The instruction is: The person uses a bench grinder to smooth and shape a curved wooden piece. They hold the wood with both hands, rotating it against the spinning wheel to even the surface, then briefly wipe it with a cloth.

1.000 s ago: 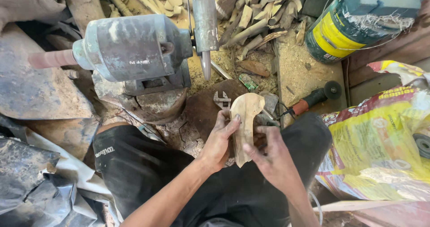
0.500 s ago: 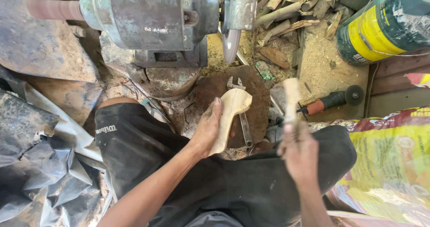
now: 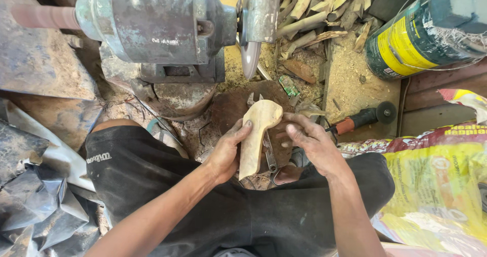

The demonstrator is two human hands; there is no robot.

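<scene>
While your left hand (image 3: pixel 225 153) gripped the wooden blank (image 3: pixel 256 135) below the grinding disc (image 3: pixel 250 58), your right hand (image 3: pixel 312 144) hovered half-open beside it; a steadier two-handed hold suited best.

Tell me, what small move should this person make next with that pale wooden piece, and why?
Probably close the right hand onto the wooden piece. Only the left hand grips it now; the right hand's fingers sit just beside its wide top end, and the grinder disc is above, so a two-handed hold seems wise.

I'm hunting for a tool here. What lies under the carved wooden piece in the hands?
Under the carved wooden piece, held by the left hand, a metal wrench lies on a dark round block. Its jaws peek out above the wood; the middle of the shaft is covered.
</scene>
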